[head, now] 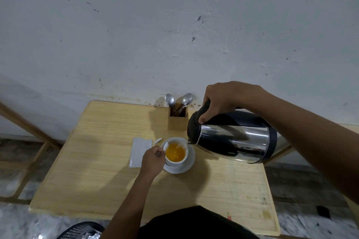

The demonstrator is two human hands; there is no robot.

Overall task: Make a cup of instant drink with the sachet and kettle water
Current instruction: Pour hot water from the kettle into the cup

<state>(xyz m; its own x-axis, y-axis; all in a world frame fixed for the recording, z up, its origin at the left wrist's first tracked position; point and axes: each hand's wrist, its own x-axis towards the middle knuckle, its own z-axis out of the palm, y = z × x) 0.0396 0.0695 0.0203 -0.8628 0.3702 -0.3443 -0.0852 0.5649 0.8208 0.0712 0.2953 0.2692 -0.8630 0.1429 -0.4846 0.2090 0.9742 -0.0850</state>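
A white cup stands on a white saucer in the middle of the wooden table. Orange liquid fills part of the cup. My right hand grips the black handle of a steel kettle, which is tilted left with its spout over the cup's rim; a thin stream of water falls into the cup. My left hand is closed on a spoon beside the cup's left side. The torn white sachet lies flat just left of the saucer, its torn-off strip next to it.
A wooden cutlery holder with spoons and a fork stands at the table's far edge against the white wall. A wooden frame lies off the table's left side. A black perforated seat shows at the bottom left.
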